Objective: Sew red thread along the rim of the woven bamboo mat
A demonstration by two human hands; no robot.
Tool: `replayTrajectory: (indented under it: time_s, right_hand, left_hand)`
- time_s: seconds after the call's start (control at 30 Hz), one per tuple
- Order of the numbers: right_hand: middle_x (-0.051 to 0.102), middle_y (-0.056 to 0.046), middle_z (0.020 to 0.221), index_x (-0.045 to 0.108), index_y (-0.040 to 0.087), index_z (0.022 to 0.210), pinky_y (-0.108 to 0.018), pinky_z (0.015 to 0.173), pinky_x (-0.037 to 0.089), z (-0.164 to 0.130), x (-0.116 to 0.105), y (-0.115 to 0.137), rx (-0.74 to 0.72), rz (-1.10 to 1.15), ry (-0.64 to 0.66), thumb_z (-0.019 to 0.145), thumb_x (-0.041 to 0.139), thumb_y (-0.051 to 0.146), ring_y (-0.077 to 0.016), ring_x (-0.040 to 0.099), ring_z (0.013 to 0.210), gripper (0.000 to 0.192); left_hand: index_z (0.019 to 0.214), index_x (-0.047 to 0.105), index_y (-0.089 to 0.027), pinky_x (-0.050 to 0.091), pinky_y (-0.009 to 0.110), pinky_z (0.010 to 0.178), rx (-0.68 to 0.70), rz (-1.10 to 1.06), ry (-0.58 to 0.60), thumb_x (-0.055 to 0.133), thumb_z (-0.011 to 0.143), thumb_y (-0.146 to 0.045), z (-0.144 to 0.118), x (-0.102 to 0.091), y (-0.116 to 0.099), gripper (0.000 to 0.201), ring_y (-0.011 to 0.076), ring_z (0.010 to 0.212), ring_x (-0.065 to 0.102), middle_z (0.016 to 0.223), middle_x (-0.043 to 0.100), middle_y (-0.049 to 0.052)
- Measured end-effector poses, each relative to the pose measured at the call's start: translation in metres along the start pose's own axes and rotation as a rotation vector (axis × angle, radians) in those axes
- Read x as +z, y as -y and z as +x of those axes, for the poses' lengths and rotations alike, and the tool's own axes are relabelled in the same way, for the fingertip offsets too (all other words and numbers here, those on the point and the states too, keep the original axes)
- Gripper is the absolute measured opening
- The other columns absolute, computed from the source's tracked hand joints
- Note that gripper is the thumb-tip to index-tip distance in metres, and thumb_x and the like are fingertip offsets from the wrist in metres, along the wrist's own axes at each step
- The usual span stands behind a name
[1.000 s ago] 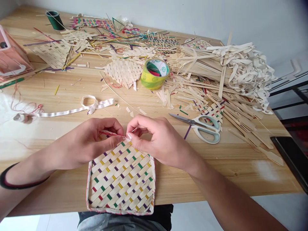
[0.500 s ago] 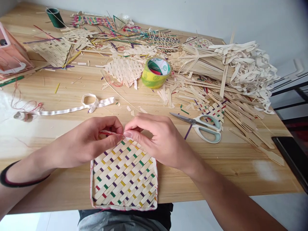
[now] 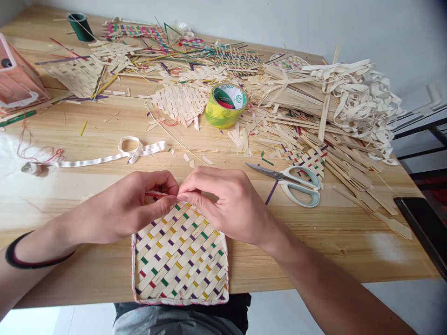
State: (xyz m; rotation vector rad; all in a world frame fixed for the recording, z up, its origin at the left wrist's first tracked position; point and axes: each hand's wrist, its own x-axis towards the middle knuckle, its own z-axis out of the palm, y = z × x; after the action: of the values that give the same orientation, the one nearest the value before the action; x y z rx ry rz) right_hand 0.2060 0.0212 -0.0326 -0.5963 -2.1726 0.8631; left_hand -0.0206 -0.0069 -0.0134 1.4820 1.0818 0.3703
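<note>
Head view, lower centre: a woven mat [image 3: 179, 258] of pale strips w/ green, purple, yellow and red flecks lies flat at the near edge of the table [image 3: 104, 274], its near end hanging slightly past the edge. A thin red-stitched border runs round its rim.

Left hand [image 3: 122, 211] and right hand [image 3: 226, 204] meet at the mat's far edge, fingertips touching. Left thumb and forefinger are pinched shut on the border, w/ a bit of red thread [image 3: 155, 194] showing betw. them. Right fingertips are pinched tight at the same spot; a needle may be in there but it's too small to tell. A dark band sits on the left wrist.

Handling (a judgement): the mat looks light, thin and fairly stiff but springy; strips could crack if folded hard. Best grip is at the bound rim, where the weave is held together, not mid-panel.

Centre right: scissors [image 3: 293, 184], blades closed, lying apart from the hands. Upper centre: a roll of yellow tape [image 3: 226, 106], beside a plain woven piece [image 3: 179, 103]. Centre left: a white ribbon [image 3: 115, 156] w/ a loop. Upper right: a heap of pale strips [image 3: 335, 97]. Upper left: a green spool [image 3: 78, 25] and a pink box [image 3: 17, 83]. Far left: a small bobbin [image 3: 33, 168] w/ loose red thread. Right edge: a dark flat object, prob. a phone [image 3: 422, 228].
</note>
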Motion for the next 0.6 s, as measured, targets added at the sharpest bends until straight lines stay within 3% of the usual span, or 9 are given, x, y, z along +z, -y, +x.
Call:
replayTrajectory:
  time_s: [0.3,0.6]
  right_hand:
    - [0.068,-0.004,0.081,0.066,0.015,0.083,-0.027,0.069,0.049,-0.002,0.006,-0.005,-0.070,-0.039,0.015,0.106,0.059,0.013,-0.0133,0.060,0.074,0.025]
    - [0.068,-0.001,0.085,0.066,0.017,0.095,-0.027,0.072,0.051,-0.001,-0.001,0.005,0.019,-0.041,-0.037,0.102,0.063,0.011,-0.0124,0.062,0.075,0.010]
  left_hand:
    - [0.097,0.062,-0.018,0.043,0.023,0.064,-0.031,0.025,0.014,0.060,0.099,-0.036,0.000,0.000,-0.003,0.018,0.0144,0.076,0.052,0.084,0.059,-0.002]
    - [0.096,0.065,-0.017,0.044,0.020,0.058,0.032,0.031,-0.036,0.062,0.100,-0.040,0.002,-0.003,-0.002,0.023,0.0121,0.068,0.053,0.078,0.060,-0.002]
